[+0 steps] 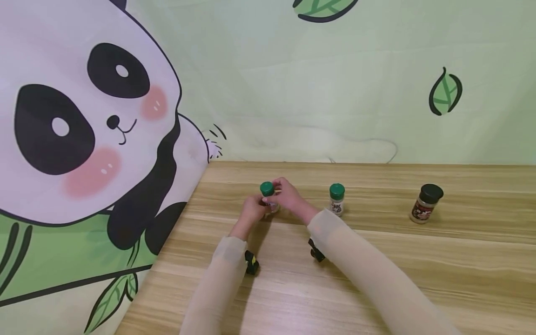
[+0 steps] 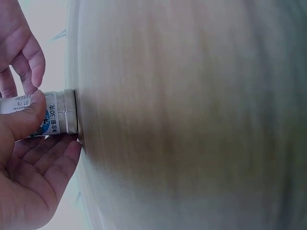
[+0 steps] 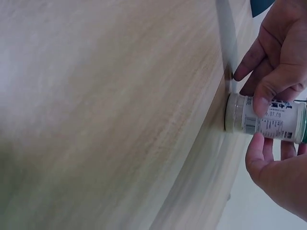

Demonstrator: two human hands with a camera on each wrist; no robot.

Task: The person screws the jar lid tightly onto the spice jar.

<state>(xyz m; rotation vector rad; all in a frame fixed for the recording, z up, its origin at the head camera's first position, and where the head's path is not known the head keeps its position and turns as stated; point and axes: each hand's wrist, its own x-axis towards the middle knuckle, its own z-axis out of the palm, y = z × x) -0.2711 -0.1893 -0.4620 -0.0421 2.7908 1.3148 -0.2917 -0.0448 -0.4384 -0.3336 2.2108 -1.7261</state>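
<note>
A small clear seasoning jar with a green cap (image 1: 266,188) and a white printed label stands upright at the table's left side, its base at the tabletop. My left hand (image 1: 252,210) grips it from the left. In the left wrist view, the left thumb (image 2: 29,116) lies across the label and the fingers curl behind. My right hand (image 1: 290,195) is at the jar's right side, its fingers loosely bent beside it. The right wrist view shows the right thumb tip (image 3: 257,140) at the edge of the jar (image 3: 273,120); firm contact is unclear.
A second green-capped jar (image 1: 337,199) stands right of the hands, partly behind the right sleeve. Farther right is a black-lidded jar (image 1: 426,204) with a dark label. Behind the wooden table (image 1: 377,279) hangs a panda-print cloth (image 1: 251,83).
</note>
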